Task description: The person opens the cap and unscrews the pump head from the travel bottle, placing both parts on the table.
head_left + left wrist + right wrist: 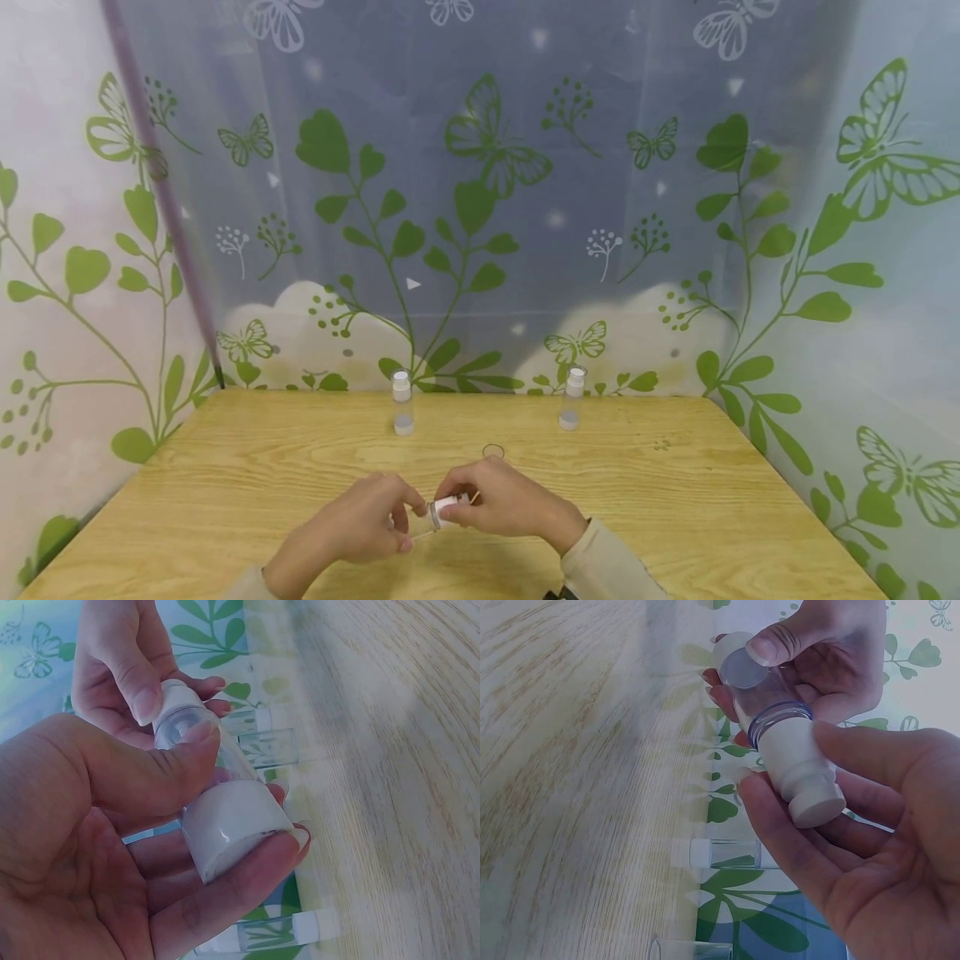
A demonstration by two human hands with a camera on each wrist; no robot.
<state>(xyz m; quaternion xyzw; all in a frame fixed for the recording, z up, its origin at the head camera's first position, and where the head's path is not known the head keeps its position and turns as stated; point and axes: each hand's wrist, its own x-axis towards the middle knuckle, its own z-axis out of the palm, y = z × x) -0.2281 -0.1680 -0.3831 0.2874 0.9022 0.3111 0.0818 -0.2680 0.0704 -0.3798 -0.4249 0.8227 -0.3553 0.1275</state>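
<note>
A small clear bottle with a white base (236,825) and a white pump top (799,769) is held between both hands, tilted above the table. My left hand (363,518) grips the clear body and base, its thumb pressed on the side. The right hand (506,500) pinches the white pump top between thumb and fingers. A clear ridged collar (780,720) shows where top and body meet. In the head view, the fingers hide much of the bottle.
Two similar bottles, one left (402,404) and one right (572,400), stand upright near the back edge of the wooden table (675,500). A clear cap (492,451) stands just beyond the right hand. Printed curtains (585,208) enclose the back and sides.
</note>
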